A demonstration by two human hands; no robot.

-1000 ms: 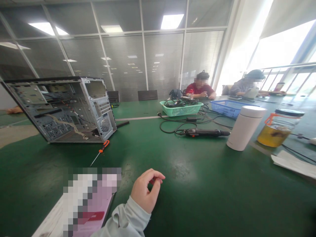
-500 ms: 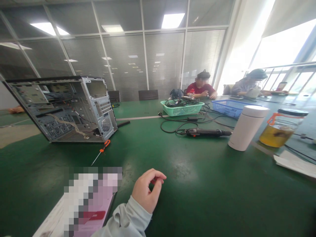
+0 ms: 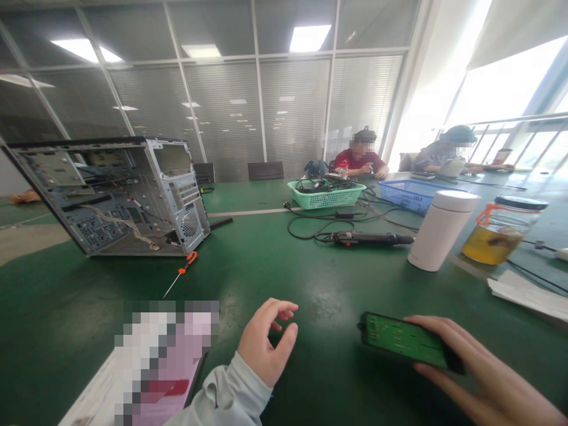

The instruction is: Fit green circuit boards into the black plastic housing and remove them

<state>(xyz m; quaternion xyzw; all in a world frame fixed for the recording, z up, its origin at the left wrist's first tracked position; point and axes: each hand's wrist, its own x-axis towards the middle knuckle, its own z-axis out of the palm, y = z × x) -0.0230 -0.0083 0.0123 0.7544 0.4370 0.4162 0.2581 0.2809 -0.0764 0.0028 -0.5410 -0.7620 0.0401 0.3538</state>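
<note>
My right hand (image 3: 470, 367) grips a green circuit board in a black frame (image 3: 402, 337) by its right end, thumb on the near edge and fingers on the far edge. The board's solder side with small joints faces me, tilted. To the left of it, my left hand (image 3: 268, 340) is over the green table (image 3: 328, 272), its thumb and fingers curved with a gap between them and nothing in the gap. The two hands are apart. What part of the device lies under the board is hidden.
An opened computer case (image 3: 133, 201) stands at left, an orange-handled screwdriver (image 3: 181, 271) before it. Pixelated papers (image 3: 151, 367) lie near my left sleeve. Beyond are a corded electric screwdriver (image 3: 368, 238), green basket (image 3: 328, 195), blue basket (image 3: 408, 198), white bottle (image 3: 444, 231), jar (image 3: 497, 236) and two people.
My right hand has come into view from the right, holding the circuit board. The thumb and fingers of my left hand have spread apart; that hand has barely moved.
</note>
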